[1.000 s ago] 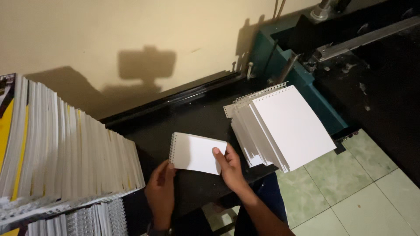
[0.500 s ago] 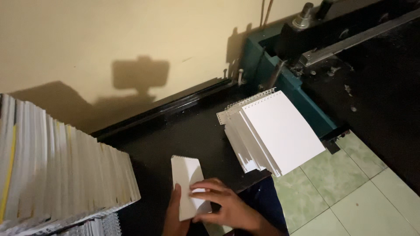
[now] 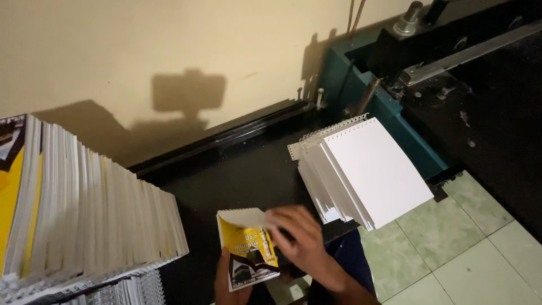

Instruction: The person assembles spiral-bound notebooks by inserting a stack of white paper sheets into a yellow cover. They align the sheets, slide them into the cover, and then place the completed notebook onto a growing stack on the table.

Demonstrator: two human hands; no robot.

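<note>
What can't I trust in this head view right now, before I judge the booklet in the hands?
- Right hand: motion-blurred; its grip on the white page cannot be read.
- Left hand: mostly under the booklet and cut off by the bottom edge.
- Booklet binding edge: too blurred to make out.
- Big stack: cut off by the left edge.
- Machine: its top runs off the frame; dark parts lack detail.

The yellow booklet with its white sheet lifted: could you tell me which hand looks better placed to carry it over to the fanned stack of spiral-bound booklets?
Probably the right hand: it lies over the yellow booklet, on the side toward the fanned stack. The left hand only props the booklet's near edge.
</note>
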